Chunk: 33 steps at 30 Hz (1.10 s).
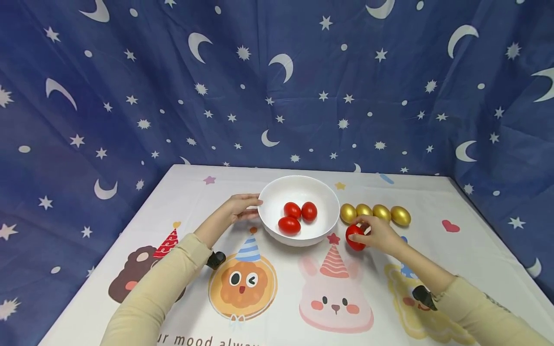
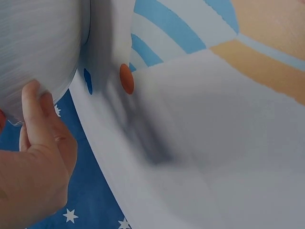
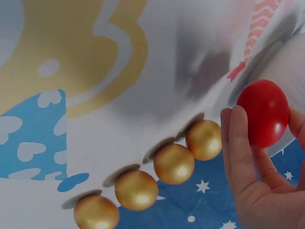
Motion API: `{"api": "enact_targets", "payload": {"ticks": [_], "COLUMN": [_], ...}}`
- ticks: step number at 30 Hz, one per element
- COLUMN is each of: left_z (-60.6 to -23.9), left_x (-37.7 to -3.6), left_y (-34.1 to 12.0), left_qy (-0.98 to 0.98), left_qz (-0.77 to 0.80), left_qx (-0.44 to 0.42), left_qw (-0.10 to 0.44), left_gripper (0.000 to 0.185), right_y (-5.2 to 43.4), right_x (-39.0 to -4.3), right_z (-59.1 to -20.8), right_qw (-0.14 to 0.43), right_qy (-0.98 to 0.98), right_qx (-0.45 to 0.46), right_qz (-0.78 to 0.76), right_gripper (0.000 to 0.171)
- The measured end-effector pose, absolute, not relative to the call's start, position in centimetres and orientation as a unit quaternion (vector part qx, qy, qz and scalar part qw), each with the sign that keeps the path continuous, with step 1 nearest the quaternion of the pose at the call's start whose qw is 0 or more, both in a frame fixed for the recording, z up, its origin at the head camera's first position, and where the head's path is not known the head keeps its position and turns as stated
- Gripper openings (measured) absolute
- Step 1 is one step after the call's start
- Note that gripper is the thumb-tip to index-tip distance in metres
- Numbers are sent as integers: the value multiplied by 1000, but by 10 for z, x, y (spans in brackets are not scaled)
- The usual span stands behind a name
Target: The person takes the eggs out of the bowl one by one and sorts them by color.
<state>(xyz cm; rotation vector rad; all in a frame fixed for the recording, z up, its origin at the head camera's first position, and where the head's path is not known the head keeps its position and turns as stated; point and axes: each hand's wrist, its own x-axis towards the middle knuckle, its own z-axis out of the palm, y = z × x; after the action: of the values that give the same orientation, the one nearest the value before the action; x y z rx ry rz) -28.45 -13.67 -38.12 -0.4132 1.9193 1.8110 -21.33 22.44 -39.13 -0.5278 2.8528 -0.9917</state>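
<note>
A white bowl [image 1: 277,192] stands on the table, with three red eggs [image 1: 289,225] lying in it. My left hand [image 1: 243,206] holds the bowl at its left side. In the left wrist view, fingers [image 2: 35,114] of that hand lie against the bowl's outer wall [image 2: 38,43]. To the right of the bowl, my right hand [image 1: 378,233] grips another red egg [image 1: 354,238] between thumb and fingers. The right wrist view shows this egg [image 3: 263,113] held up in the fingertips. Just behind the right hand, several golden eggs [image 1: 400,216] lie in a row.
A white tablecloth [image 1: 415,192] printed with cartoon animals covers the table. Behind and to the left hangs a dark blue curtain [image 1: 242,105] with moons and stars. The golden row begins close to the bowl's right side.
</note>
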Motion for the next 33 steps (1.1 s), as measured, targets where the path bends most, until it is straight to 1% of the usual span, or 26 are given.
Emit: {"api": "enact_targets", "payload": {"ticks": [12, 23, 33], "left_z": [-381, -386, -385], "left_x": [-285, -283, -285], "left_y": [-137, -138, -137], "left_qy": [687, 681, 678], "left_qz": [673, 677, 679], "left_qx": [-150, -149, -151], "left_qw": [231, 235, 239], "left_gripper": [53, 55, 55], "right_y": [221, 218, 216], "right_x": [-219, -222, -221], "right_z": [-397, -406, -403], "right_qw": [60, 80, 90], "right_qy": [938, 941, 948], "right_qx": [-178, -180, -159], "right_qz": [-291, -275, -261], "right_gripper": [27, 27, 32]}}
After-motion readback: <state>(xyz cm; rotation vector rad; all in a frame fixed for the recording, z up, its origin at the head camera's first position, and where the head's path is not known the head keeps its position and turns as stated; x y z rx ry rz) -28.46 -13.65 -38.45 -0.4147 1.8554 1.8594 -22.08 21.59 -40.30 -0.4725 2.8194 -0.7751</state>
